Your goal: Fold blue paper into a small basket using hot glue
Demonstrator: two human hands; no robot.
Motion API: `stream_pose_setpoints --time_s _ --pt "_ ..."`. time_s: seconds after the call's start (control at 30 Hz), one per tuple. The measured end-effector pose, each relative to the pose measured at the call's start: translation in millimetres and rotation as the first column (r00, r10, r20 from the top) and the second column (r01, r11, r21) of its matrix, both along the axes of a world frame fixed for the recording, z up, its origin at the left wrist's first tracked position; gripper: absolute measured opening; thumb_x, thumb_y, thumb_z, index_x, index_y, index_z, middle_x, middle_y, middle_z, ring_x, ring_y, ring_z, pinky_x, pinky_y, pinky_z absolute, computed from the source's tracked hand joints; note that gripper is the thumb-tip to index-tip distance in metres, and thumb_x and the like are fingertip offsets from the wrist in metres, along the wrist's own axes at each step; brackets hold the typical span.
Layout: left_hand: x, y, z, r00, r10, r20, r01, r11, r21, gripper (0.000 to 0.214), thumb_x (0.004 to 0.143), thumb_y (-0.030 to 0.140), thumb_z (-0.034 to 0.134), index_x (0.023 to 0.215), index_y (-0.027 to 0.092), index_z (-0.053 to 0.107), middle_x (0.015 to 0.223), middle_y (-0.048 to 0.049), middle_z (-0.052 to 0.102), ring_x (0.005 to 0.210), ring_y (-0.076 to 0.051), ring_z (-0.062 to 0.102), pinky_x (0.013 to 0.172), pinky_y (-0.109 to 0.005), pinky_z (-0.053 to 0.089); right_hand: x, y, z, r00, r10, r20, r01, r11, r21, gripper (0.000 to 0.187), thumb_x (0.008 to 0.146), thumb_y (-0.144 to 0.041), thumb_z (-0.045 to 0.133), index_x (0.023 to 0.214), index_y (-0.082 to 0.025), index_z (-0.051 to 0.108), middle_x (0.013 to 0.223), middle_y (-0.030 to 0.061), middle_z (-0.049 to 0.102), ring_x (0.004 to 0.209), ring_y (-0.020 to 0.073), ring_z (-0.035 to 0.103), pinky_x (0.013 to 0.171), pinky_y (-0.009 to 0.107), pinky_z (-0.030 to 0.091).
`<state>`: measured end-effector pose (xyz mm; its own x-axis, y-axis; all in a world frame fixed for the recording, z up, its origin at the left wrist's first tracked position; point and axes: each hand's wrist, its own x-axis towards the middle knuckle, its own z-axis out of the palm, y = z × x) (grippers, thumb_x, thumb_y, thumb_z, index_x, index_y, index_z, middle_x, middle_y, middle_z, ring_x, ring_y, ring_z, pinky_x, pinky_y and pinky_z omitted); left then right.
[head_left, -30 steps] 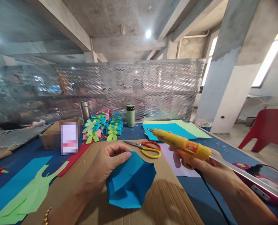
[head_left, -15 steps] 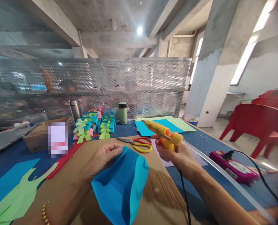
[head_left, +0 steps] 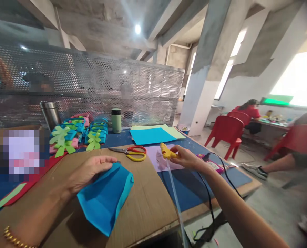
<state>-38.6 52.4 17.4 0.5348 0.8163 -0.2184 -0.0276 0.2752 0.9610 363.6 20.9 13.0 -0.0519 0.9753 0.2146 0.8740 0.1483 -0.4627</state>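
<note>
A folded blue paper piece [head_left: 105, 198], open like a pocket, is pinched at its top edge by my left hand [head_left: 95, 168]. My right hand [head_left: 185, 157] grips the handle of a yellow hot glue gun [head_left: 166, 151] above a lilac sheet [head_left: 155, 159]. From the gun's rear, a long clear glue stick [head_left: 174, 189] runs toward me past the table edge. Between the hands, scissors [head_left: 132, 152] with red and yellow handles lie on the brown cardboard [head_left: 145, 196].
Behind stand a green bottle [head_left: 116, 121], a steel flask [head_left: 50, 115] and several blue and pink paper pieces with green flowers [head_left: 93, 139]. Blue and green sheets [head_left: 153, 136] lie farther back. A purple power strip [head_left: 215, 165] with a black cord sits beyond my right forearm.
The view has swung right, showing a seated person and red chairs. My right hand has lowered and turned the glue gun, so its glue stick points toward me. The blue paper stays in my left hand.
</note>
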Motion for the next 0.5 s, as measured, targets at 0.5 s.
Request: stream_pose_setpoints --time_s 0.5 --pt "-17.0 11.4 6.2 0.999 -0.043 -0.011 0.045 0.98 0.196 0.048 0.074 0.025 0.076 0.119 0.013 0.062 0.075 0.0024 0.057 0.064 -0.01 0.05 0.059 -0.021 0.036 -24.4 14.0 32.4 0.909 -0.058 0.412 0.03 0.997 0.075 0.044 0.078 -0.033 0.067 0.117 -0.015 0.066 0.116 0.0202 0.065 0.109 0.0385 0.06 0.088 0.05 0.047"
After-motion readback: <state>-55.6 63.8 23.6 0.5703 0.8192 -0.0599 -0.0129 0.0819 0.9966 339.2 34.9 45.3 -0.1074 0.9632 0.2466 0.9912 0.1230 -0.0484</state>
